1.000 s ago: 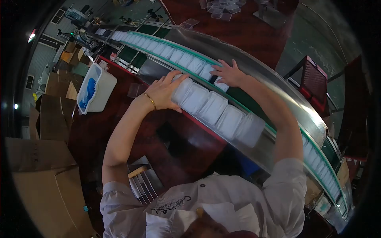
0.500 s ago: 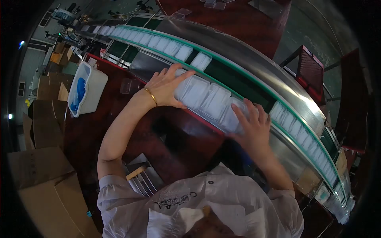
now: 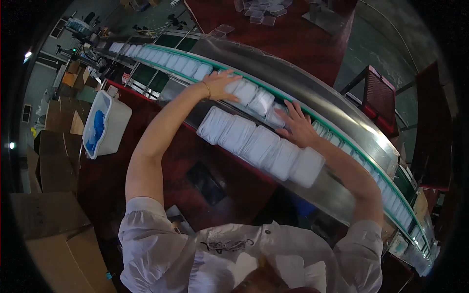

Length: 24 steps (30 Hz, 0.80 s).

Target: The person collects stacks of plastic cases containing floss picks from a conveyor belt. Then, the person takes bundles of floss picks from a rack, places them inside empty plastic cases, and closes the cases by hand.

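Note:
My left hand (image 3: 220, 87) reaches over the green-edged conveyor, its fingers spread across the far-left end of a group of clear plastic boxes (image 3: 260, 101) with white contents. At the group's other end, my right hand (image 3: 299, 128) presses its fingers against the last box. The group sits between both hands on the belt. On the metal ledge nearer my body stands a second row of clear plastic boxes (image 3: 259, 145) packed side by side, touched by neither hand. A bracelet circles my left wrist.
More boxes line the conveyor (image 3: 178, 62) on both sides of my hands. A white bin (image 3: 117, 128) holding something blue stands left, beside cardboard boxes (image 3: 58, 207). A dark flat object (image 3: 205, 183) lies on the red table. Empty clear cases (image 3: 264, 10) lie across the belt.
Both hands have moved away from my body, from boxes over the ledge to the belt. Boxes now stand between them where the belt had a gap. A row now shows uncovered on the ledge.

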Available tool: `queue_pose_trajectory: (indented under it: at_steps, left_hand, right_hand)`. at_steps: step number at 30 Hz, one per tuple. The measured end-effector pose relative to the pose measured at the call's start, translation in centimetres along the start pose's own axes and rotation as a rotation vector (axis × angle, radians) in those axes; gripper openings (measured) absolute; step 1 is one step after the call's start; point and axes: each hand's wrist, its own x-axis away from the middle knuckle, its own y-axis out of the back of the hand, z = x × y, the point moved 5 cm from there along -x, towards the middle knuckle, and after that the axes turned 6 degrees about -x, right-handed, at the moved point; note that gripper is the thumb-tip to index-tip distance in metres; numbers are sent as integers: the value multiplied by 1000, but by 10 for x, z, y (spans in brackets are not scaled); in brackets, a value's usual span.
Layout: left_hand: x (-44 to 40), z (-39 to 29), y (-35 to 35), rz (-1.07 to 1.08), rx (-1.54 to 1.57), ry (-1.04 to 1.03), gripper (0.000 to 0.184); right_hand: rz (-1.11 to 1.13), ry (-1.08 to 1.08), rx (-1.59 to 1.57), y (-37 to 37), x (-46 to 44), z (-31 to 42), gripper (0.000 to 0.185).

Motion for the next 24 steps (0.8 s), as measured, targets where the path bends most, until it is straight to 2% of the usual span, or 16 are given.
queue_pose_trajectory:
  at_steps: [1,2,4,5,6,8,9,12,13,15,16,17,20,21,23,24]
  left_hand:
    - [-3,-8,-15,108,-21,75,76]
    - [-9,-9,-40,104,-18,73,76]
    - [-14,-9,-74,-201,125,50,64]
    - [-11,-12,-82,-304,-15,54,54]
    - [-12,-9,-90,-295,-12,51,54]
    - [-10,5,-96,-559,-157,39,50]
    - [-5,9,-91,-655,-34,43,47]
    - [13,-5,-66,-723,60,-43,44]
    - [14,-10,-67,-722,66,-59,44]
    - [-3,-20,-92,-266,31,-115,41]
    - [0,-24,-90,-400,-64,-145,37]
    - [0,-23,-91,-399,-56,-186,37]
    - [8,-1,-78,-488,117,-69,31]
    - [11,10,-74,-546,183,-4,31]
    - [8,50,-91,-571,814,-193,36]
    - [29,36,-70,-491,778,-10,40]
  right_hand:
    - [8,-60,-10,7,6,2,56]
    - [9,-61,-5,16,10,1,56]
    - [-22,104,321,23,18,8,56]
    - [-16,100,318,17,16,7,56]
    - [-9,96,295,6,5,6,55]
    - [4,86,258,-20,-20,2,55]
    - [-18,116,271,-25,-28,0,55]
    - [6,145,249,-33,-46,5,54]
    - [54,144,221,-33,-49,8,54]
    - [32,70,134,-20,-56,12,51]
    - [13,16,37,-11,-51,8,49]
    - [-251,-4,-83,8,-39,-1,40]
    - [-424,-266,-87,32,16,-42,30]
    - [-435,-249,-156,28,37,-45,26]
    - [-196,-220,-137,-4,58,-43,23]
    - [-199,-162,-105,-10,62,-37,22]
